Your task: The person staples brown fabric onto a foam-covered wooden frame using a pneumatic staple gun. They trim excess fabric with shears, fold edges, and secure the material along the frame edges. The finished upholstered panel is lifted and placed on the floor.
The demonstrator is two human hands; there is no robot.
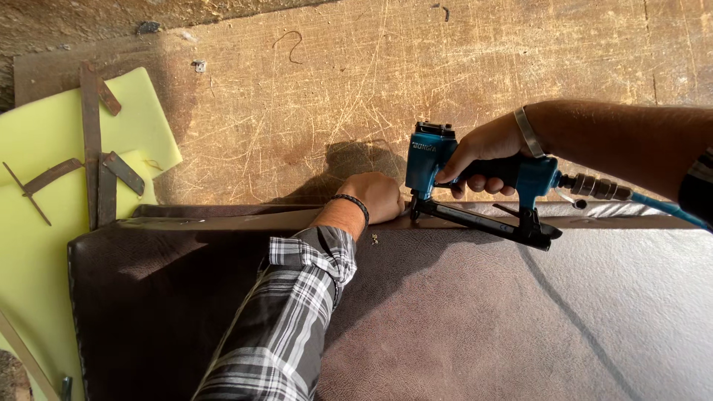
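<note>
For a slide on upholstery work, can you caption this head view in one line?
Right hand presses a blue pneumatic stapler to a brown leatherette panel edge; left hand holds the fabric.

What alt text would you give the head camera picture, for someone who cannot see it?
A person's right hand grips a blue air stapler, its nose at the far edge of a dark brown padded panel, while the left hand presses that edge beside it. Yellow foam lies left on a scratched wooden board.
</note>
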